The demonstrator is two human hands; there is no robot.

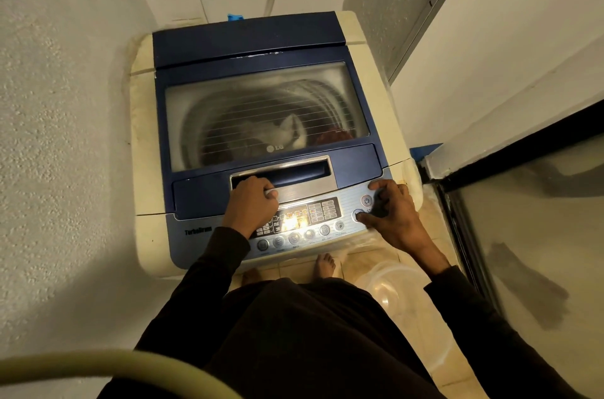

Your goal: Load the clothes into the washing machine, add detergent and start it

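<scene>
Head view: washing machine, top-loader, blue lid closed; clothes visible in the drum through the window. Left hand at the lid handle recess, fingers curled, holding nothing. Right hand spread flat on the lit control panel, thumb on a round button. Clear plastic basin on the floor.

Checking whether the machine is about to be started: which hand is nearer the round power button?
Right. The right hand lies beside the power button; the left hand grips the lid handle.
</scene>
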